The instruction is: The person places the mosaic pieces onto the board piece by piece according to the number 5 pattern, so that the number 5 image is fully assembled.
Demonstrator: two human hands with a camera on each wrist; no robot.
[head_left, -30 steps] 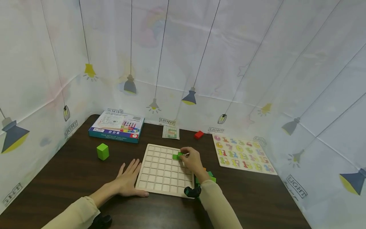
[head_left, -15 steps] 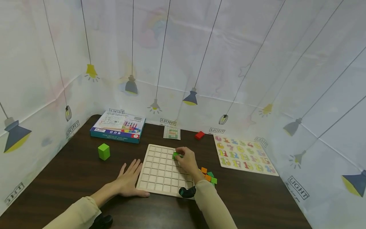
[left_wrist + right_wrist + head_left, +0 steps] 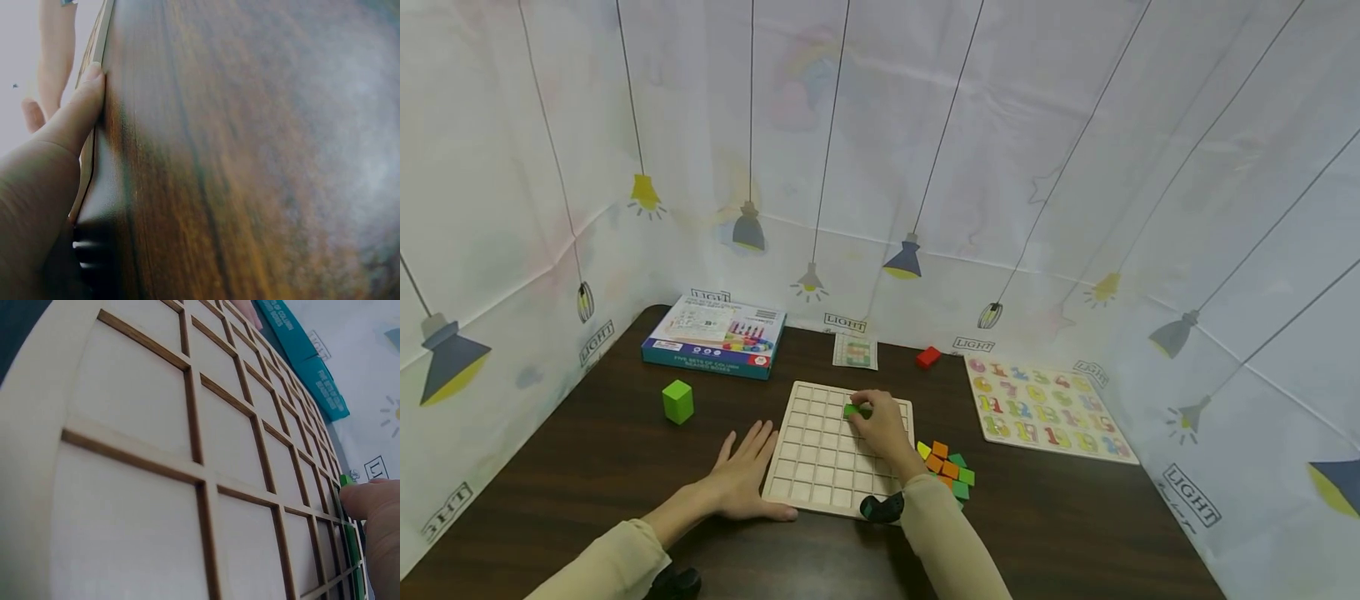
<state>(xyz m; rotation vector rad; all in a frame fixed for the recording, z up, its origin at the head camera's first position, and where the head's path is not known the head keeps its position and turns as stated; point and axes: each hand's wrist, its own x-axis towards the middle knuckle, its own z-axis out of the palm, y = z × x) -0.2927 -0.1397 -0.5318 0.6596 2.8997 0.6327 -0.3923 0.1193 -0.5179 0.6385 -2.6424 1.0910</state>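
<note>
A pale wooden grid board (image 3: 816, 454) lies on the dark table. My right hand (image 3: 880, 429) reaches over its far rows, thumb and fingers pinching a small green tile (image 3: 850, 411) at the board. In the right wrist view the thumb touches this green tile (image 3: 345, 480), and more green tiles (image 3: 353, 544) sit in cells beneath the hand. My left hand (image 3: 741, 475) rests with fingers spread on the table at the board's left side. Its thumb meets the board's near edge in the left wrist view, where the left hand (image 3: 50, 156) is partly cut off.
Loose orange, green and yellow tiles (image 3: 950, 471) lie right of the board. A green block (image 3: 678, 402) stands to the left, a red block (image 3: 928, 357) behind. Farther back are a boxed set (image 3: 713, 337) and a pattern card (image 3: 855, 352). A number board (image 3: 1048, 408) lies right.
My right hand has shifted left along the far part of the board, uncovering more of the loose tiles. The left hand stays in place; the head view has shifted slightly.
</note>
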